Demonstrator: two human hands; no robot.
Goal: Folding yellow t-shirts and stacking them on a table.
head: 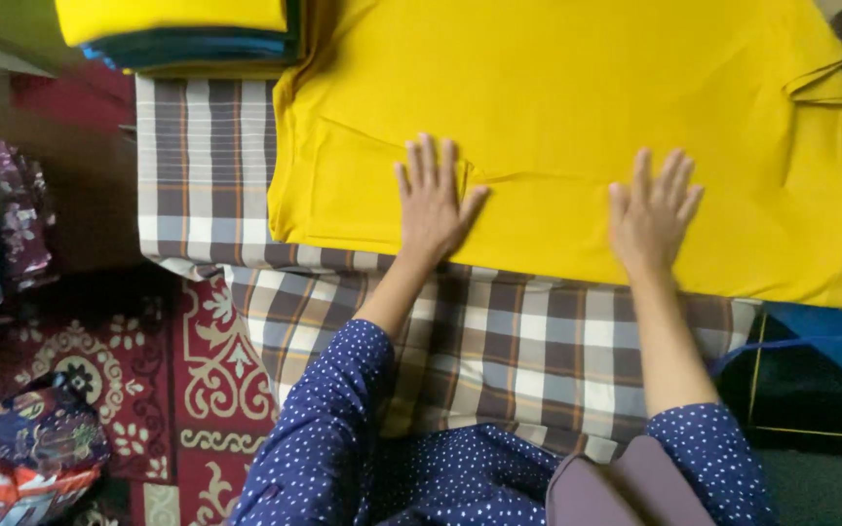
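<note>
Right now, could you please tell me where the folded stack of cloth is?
In the head view, the folded stack sits at the top left, beyond the checked cloth and left of the yellow fabric.

Matt, smooth yellow cloth (557,117) is seen spread over a woven checked fabric (499,341); beside the checked fabric, a patterned red carpet (197,370) is shown, its pile looking coarser.

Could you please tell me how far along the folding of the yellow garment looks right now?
Done: folded clothes are stacked at the top left. In hand: the yellow garment lies spread on the checked cloth, with its lower edge turned up; the left hand and right hand press flat on it. Left: it is still wide and its sleeve sticks out, so further folds seem to remain.
</note>
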